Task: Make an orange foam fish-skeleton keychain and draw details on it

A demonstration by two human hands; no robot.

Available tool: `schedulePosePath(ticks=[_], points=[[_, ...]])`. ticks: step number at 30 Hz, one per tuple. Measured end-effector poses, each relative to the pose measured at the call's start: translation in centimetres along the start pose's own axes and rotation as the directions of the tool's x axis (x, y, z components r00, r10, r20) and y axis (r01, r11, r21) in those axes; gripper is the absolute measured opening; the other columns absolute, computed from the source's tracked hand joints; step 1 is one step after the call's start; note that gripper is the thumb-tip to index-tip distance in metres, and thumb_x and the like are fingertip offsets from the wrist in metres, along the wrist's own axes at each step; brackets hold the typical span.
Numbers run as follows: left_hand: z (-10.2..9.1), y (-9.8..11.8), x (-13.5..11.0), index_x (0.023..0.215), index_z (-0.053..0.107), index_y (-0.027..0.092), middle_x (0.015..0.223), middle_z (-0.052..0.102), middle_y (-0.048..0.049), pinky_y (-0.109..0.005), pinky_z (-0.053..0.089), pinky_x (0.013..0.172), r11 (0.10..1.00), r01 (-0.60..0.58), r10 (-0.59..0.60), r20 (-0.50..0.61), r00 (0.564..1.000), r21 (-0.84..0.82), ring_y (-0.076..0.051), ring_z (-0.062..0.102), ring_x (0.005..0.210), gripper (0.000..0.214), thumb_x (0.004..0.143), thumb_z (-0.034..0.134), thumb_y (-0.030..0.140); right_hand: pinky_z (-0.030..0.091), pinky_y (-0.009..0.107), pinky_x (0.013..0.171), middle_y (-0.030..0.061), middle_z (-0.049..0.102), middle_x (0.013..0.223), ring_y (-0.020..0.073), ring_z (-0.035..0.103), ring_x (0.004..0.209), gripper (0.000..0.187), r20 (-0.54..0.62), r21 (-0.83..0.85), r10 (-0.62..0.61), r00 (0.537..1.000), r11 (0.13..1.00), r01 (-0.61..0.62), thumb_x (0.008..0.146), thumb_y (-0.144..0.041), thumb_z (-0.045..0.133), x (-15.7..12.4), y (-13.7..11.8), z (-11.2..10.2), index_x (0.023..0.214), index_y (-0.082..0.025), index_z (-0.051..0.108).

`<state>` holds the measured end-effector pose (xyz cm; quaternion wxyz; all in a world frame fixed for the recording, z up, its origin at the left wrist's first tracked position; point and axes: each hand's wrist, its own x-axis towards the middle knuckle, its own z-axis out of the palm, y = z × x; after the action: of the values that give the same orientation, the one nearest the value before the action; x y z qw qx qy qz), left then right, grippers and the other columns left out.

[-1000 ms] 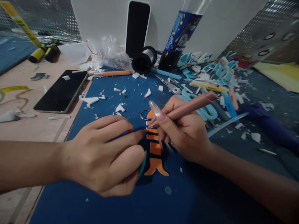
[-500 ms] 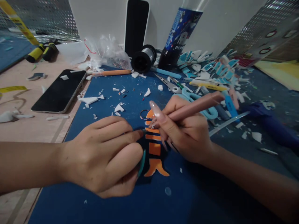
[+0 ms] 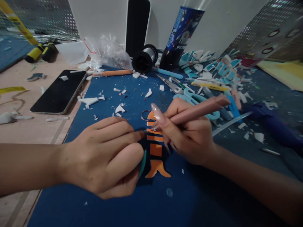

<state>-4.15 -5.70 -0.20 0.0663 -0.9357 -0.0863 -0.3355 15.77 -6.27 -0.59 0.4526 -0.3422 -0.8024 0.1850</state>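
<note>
An orange cut-out piece (image 3: 155,151) with dark stripes and a small metal ring at its top lies on the blue cutting mat (image 3: 132,201). My left hand (image 3: 106,157) presses down on its left side, fingers curled, index fingertip at the piece's edge. My right hand (image 3: 187,132) is closed on a pink craft knife (image 3: 201,108), held like a pen, its tip on the upper part of the orange piece. The piece's left edge is hidden under my left hand.
A black phone (image 3: 59,93) lies at the mat's left edge. White scraps litter the mat. At the back stand a spool (image 3: 145,58), a Pepsi can (image 3: 181,34), an upright dark phone (image 3: 137,26), plus teal scissors (image 3: 196,99), pens and blue-white cut letters (image 3: 213,67).
Both hands stay on the orange piece. The view has shifted slightly, and the knife's rear end sits a little further right and lower than before.
</note>
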Motion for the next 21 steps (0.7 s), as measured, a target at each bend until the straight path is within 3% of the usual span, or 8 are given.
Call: schedulePosePath(ticks=[11, 17, 21], points=[[-0.18, 0.10, -0.17, 0.066, 0.049, 0.018, 0.071, 0.070, -0.0146, -0.038, 0.056, 0.056, 1.000, -0.001, 0.001, 0.015, 1.000, -0.001, -0.024, 0.064, 0.062, 0.006, 0.072, 0.049, 0.017, 0.046, 0.027, 0.052, -0.0009, 0.049, 0.065, 0.0102, 0.050, 0.057, 0.027, -0.007, -0.034, 0.028, 1.000, 0.999, -0.028, 0.087, -0.010, 0.053, -0.20, 0.45, -0.03, 0.062, -0.020, 0.048], [-0.20, 0.13, -0.07, 0.064, 0.049, 0.017, 0.072, 0.070, -0.0153, -0.038, 0.056, 0.055, 1.000, 0.012, -0.012, 0.019, 1.000, 0.006, -0.025, 0.065, 0.063, 0.006, 0.069, 0.051, 0.017, 0.045, 0.026, 0.052, -0.0005, 0.047, 0.057, 0.0106, 0.049, 0.057, 0.041, -0.012, -0.015, -0.023, 1.000, 1.000, 0.023, 0.087, -0.007, 0.052, -0.18, 0.01, -0.27, 0.050, -0.019, 0.043], [-0.22, 0.08, 0.04, 0.062, 0.049, 0.017, 0.069, 0.070, -0.0154, -0.038, 0.056, 0.053, 1.000, -0.002, 0.003, 0.022, 1.000, -0.005, -0.025, 0.065, 0.060, 0.007, 0.068, 0.053, 0.016, 0.043, 0.026, 0.050, -0.0013, 0.047, 0.058, 0.0104, 0.048, 0.056, 0.034, 0.006, -0.008, -0.024, 1.000, 1.000, 0.024, 0.085, -0.005, 0.053, -0.17, 0.17, -0.17, 0.055, -0.020, 0.045]])
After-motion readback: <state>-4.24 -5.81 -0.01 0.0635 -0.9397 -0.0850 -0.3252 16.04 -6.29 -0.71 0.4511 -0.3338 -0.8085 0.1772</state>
